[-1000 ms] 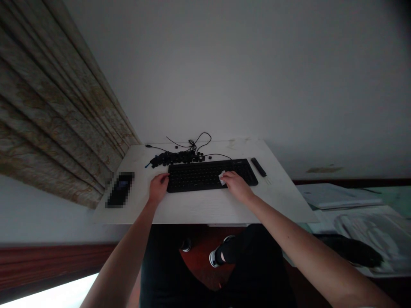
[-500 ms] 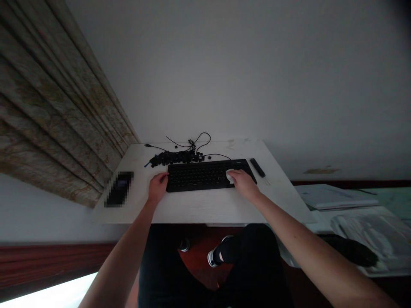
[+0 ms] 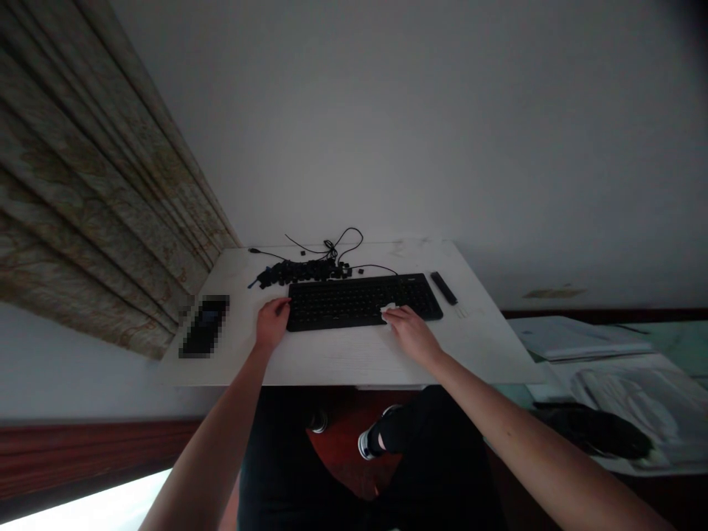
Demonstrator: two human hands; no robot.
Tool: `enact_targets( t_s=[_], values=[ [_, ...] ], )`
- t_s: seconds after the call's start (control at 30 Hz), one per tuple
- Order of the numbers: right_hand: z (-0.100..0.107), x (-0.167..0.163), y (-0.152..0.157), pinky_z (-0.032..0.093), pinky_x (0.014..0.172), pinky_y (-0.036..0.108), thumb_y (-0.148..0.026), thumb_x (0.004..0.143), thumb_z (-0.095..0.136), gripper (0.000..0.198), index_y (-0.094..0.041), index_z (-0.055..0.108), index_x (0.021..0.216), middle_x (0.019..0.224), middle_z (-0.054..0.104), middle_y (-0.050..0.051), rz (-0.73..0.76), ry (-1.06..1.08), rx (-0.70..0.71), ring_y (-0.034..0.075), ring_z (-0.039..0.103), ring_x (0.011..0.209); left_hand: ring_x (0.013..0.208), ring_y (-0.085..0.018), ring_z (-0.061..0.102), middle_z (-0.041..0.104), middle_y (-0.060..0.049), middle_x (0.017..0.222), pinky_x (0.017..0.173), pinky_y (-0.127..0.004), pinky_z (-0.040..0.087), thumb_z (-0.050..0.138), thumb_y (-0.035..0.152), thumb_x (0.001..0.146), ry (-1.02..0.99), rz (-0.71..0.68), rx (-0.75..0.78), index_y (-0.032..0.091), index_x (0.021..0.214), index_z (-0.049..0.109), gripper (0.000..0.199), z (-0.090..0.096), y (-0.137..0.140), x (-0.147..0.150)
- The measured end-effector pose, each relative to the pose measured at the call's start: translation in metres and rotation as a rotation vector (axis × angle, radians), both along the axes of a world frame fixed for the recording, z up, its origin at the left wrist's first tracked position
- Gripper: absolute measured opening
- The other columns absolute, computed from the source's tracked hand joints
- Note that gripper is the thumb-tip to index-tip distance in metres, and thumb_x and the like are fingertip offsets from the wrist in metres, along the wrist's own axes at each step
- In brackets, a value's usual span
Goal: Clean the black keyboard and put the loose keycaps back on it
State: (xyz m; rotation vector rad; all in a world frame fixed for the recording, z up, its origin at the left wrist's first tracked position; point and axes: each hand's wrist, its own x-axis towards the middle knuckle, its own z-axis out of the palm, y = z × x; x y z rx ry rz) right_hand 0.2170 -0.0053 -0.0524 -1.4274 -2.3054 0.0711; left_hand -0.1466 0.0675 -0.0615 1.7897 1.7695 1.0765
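Note:
A black keyboard [image 3: 337,304] lies on the white table, its keycaps apparently off over much of its surface. My left hand [image 3: 272,321] grips the keyboard's left end, thumb side against the edge. In my right hand [image 3: 410,333] is a crumpled white tissue [image 3: 389,308], pressed on the keys right of the middle, near the front edge. Behind the keyboard a heap of loose black keycaps [image 3: 302,272] is spread out, with a thin blue-tipped tool [image 3: 253,283] sticking out at its left.
The keyboard's black cable [image 3: 332,249] coils near the wall. A dark oblong object [image 3: 443,287] lies right of the keyboard, with small thin sticks [image 3: 461,313] beside it. At the table's left is a pixelated dark phone-like object [image 3: 204,327]. Papers [image 3: 586,339] stand beyond the right edge.
My right hand has slid the tissue a little left and toward the keyboard's front edge. The left hand has stayed at the keyboard's left end.

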Motion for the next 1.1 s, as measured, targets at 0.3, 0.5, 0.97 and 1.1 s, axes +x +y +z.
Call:
enact_targets(
  t_s=[0.3, 0.5, 0.97, 1.1],
  values=[
    [-0.001, 0.0, -0.004, 0.051, 0.094, 0.046, -0.002, 0.088, 0.051, 0.041, -0.021, 0.072, 0.116, 0.117, 0.073, 0.008, 0.005, -0.008, 0.005, 0.026, 0.062, 0.102, 0.106, -0.024, 0.066, 0.074, -0.007, 0.11, 0.104, -0.042, 0.048, 0.052, 0.027, 0.088, 0.005, -0.014, 0.002, 0.022, 0.106, 0.075, 0.029, 0.001, -0.001, 0.0],
    [-0.002, 0.006, -0.001, 0.051, 0.093, 0.043, -0.003, 0.089, 0.05, 0.039, -0.019, 0.072, 0.116, 0.118, 0.072, 0.009, -0.044, -0.052, 0.006, 0.026, 0.062, 0.102, 0.106, -0.023, 0.067, 0.074, -0.006, 0.11, 0.104, -0.041, 0.048, 0.052, 0.027, 0.088, 0.018, -0.007, 0.003, 0.022, 0.106, 0.074, 0.029, 0.001, -0.001, -0.001],
    [-0.005, 0.045, -0.012, 0.051, 0.093, 0.044, -0.002, 0.088, 0.047, 0.039, -0.019, 0.074, 0.112, 0.11, 0.073, 0.009, -0.12, -0.072, 0.027, 0.026, 0.062, 0.099, 0.105, -0.024, 0.066, 0.074, -0.006, 0.108, 0.103, -0.041, 0.049, 0.053, 0.027, 0.088, 0.026, -0.023, 0.008, 0.022, 0.106, 0.074, 0.029, 0.003, -0.001, 0.001],
    [-0.002, 0.025, 0.0, 0.051, 0.089, 0.043, -0.001, 0.087, 0.045, 0.037, -0.015, 0.076, 0.102, 0.104, 0.074, 0.011, -0.219, -0.073, 0.023, 0.026, 0.061, 0.093, 0.106, -0.024, 0.066, 0.074, -0.006, 0.109, 0.104, -0.04, 0.048, 0.053, 0.027, 0.088, 0.035, -0.016, 0.024, 0.022, 0.106, 0.075, 0.028, 0.002, 0.0, 0.001]
  ],
)
